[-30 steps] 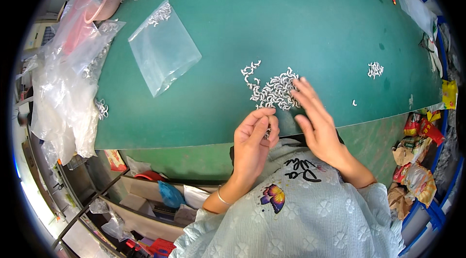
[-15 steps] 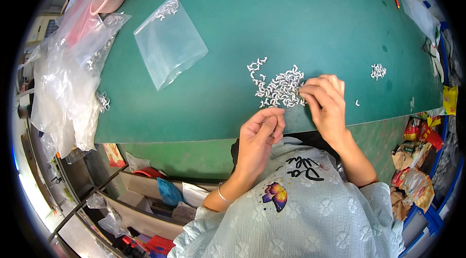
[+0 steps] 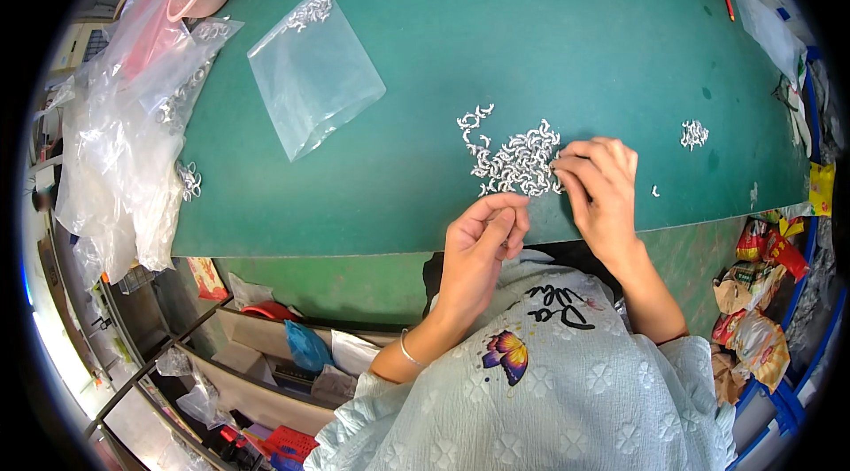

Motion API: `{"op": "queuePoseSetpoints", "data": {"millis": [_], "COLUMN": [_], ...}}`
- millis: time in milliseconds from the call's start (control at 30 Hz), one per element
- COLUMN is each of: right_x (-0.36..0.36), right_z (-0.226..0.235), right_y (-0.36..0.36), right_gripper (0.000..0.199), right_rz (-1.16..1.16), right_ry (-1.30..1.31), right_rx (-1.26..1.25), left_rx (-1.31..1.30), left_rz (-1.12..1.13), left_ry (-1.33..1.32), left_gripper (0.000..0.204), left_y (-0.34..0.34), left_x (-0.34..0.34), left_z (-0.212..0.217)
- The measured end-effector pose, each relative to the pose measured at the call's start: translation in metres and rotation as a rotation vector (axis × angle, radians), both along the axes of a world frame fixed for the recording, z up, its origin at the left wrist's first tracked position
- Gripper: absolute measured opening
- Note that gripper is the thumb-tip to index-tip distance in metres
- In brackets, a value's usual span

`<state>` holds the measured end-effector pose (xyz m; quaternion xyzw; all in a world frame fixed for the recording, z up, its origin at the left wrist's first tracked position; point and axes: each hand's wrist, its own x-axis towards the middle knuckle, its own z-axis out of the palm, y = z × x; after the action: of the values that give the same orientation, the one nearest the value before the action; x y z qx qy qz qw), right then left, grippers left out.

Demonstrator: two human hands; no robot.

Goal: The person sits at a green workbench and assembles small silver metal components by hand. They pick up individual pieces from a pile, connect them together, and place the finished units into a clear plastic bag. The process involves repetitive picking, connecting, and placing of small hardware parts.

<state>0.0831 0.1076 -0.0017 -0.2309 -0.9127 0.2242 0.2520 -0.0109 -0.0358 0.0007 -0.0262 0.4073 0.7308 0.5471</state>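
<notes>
Metal pieces (image 3: 524,159) lie heaped just beyond our left hand (image 3: 481,239) and beside the fingertips of our right hand (image 3: 606,183). Well left of both hands, plastic bags (image 3: 115,179) crowd the left edge of our green table (image 3: 425,37); nearer, a clear bag (image 3: 319,86) lies flat, with tabletop stretching between it and us. Our left hand, by the table's front edge, has thumb and fingers curled together; we cannot tell what they enclose. Our right hand's thumb and fingers bend inward, perhaps around a piece; we cannot tell. Rightward, across more tabletop, we see one loose piece (image 3: 655,191), then a small pile (image 3: 694,135).
</notes>
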Motion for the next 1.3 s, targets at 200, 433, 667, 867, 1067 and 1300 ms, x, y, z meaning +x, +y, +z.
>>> {"op": "queuePoseSetpoints", "data": {"millis": [200, 433, 667, 867, 1067, 1300], "right_x": [0.012, 0.018, 0.018, 0.016, 0.017, 0.019], "right_z": [0.003, 0.017, 0.019, 0.025, 0.026, 0.026], "right_y": [-0.010, -0.026, -0.027, -0.024, -0.024, -0.021], "right_gripper": [0.008, 0.010, 0.010, 0.013, 0.015, 0.012], "right_rz": [-0.082, -0.018, 0.025, 0.049, 0.076, 0.079], "right_ry": [0.354, 0.373, 0.355, 0.292, 0.310, 0.316], "right_rx": [-0.981, -1.351, -0.929, -0.625, -0.556, -0.541], "left_rx": [-0.139, -0.066, -0.044, -0.042, -0.009, -0.016], "left_rz": [-0.070, -0.038, 0.002, -0.038, -0.015, -0.015], "left_ry": [0.285, 0.533, 0.614, 0.630, 0.662, 0.635], "left_gripper": [0.019, 0.024, 0.014, 0.013, 0.013, 0.015], "left_y": [0.002, 0.015, 0.016, 0.014, 0.013, 0.016], "left_x": [0.002, 0.012, 0.012, 0.009, 0.010, 0.011], "left_z": [0.003, 0.007, 0.010, 0.011, 0.011, 0.011]}}
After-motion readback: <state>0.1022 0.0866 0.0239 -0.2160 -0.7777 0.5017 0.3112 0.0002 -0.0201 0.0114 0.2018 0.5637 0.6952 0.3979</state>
